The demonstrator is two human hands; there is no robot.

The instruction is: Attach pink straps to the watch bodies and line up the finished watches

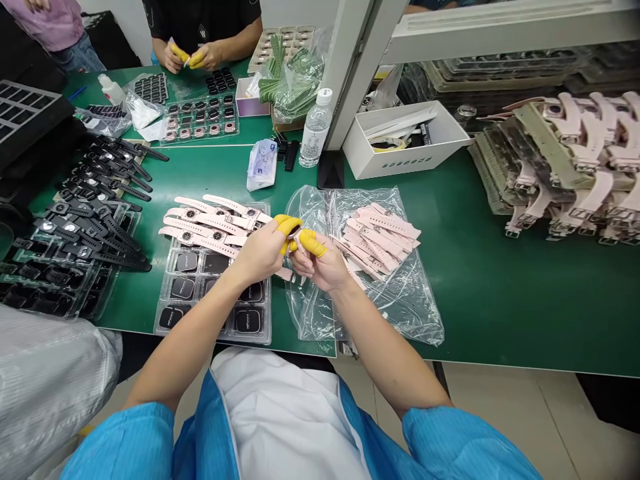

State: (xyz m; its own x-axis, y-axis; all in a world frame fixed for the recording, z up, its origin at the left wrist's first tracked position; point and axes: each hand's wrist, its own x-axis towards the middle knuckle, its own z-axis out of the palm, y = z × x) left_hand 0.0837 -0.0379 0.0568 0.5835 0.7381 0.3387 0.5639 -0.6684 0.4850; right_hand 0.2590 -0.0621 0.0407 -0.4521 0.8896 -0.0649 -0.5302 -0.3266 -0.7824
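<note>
Spanning most of my view, the green table [470, 293] runs L to R, its front edge just past my lap. Far R, a big stack of trays w/ pink straps [565, 160] sits on it; a wide stretch of green top shows btwn that stack and the see-through bag [405, 300]. The bag lies flat in front of me, R side, its near edge close to the table's front edge, w/ a pile of pink straps [383, 237] on top. L of it, the see-through tray [199, 297] holds black square pieces, w/ pink-strapped watches [215, 223] across its far end; a narrow green gap shows btwn tray and bag. Farther L are black-strapped watches [100, 230]. Beyond the bag, the white box [400, 157] stands R of the post's foot, the water bottle [316, 130] just L of it. Across the table, another person [203, 33] works w/ yellow-tipped fingers. My left hand [263, 250] and right hand [327, 263] meet above the gap, yellow covers on fingertips. Both are closed in a pinch on one small watch piece [296, 233], dark w/ pink; it's up off the table, btwn tray and bag, partly hidden by my fingers.
</note>
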